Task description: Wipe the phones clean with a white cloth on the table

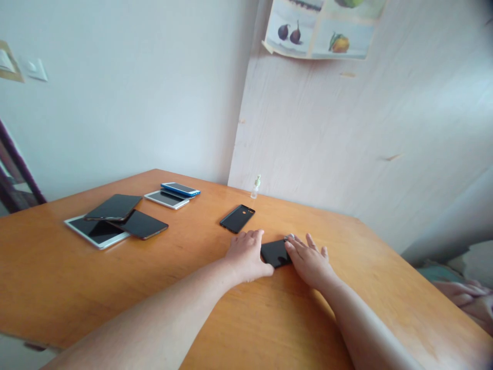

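Note:
A black smartphone lies flat on the wooden table in front of me, its dark glossy face up. My left hand steadies its left end, with the thumb at the near corner and the fingers at the far side. On the phone's right end rest the outstretched fingers of my right hand. A small whitish bit peeks out by those fingertips; I cannot make out what it is. Just beyond my left hand lies a black phone case with a round hole, inner side up.
A small clear pump bottle stands near the table's back edge. At the left, two dark devices overlap a white tablet. Behind them, a blue-edged phone lies on a smaller white tablet. Walls border the back.

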Demonstrator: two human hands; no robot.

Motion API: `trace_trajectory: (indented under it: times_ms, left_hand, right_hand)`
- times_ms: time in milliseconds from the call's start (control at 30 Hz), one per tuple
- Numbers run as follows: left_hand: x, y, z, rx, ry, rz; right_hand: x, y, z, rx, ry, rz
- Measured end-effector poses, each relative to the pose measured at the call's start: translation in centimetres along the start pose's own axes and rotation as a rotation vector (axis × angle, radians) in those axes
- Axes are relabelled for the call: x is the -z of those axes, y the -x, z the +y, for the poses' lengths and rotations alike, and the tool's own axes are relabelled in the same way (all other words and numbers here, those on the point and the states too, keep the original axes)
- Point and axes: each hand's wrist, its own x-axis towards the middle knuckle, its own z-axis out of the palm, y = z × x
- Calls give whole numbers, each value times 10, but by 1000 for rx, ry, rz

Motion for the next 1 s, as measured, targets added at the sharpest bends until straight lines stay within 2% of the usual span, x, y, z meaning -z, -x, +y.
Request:
trace_trajectory:
  times_ms: [67, 100, 233, 300, 367, 500, 567, 767, 867, 1000]
  left_hand:
    - [1, 0, 0, 4, 0, -6]
    - [1, 0, 1, 5, -1, -6]
    - [0, 0, 0, 0, -10, 6]
    - [0, 0, 0, 0, -10, 18]
    - [0, 0, 0, -3, -12, 21]
    - [1, 0, 1, -10, -10, 13]
    - [2, 0, 1, -12, -9, 8]
    - [1, 1, 0, 4, -4, 19]
    - [0, 1, -1, 3, -1, 8]
    - [0, 1, -1, 3, 3, -5]
  right_hand:
    - [2, -2, 8, -75, 6, 10]
    - [2, -1, 8, -59, 3, 5]
    - [1, 12, -14, 247, -77, -70]
    - [0, 15, -24, 346, -108, -93]
    - [-1, 12, -23, 295, -91, -74]
    - [0, 1, 2, 7, -10, -2]
    - [0, 1, 8, -4, -8, 0]
    - [6, 19, -16, 376, -211, -112]
    - [9, 19, -17, 386, -373, -7]
    - [9, 10, -3, 184, -499, 248]
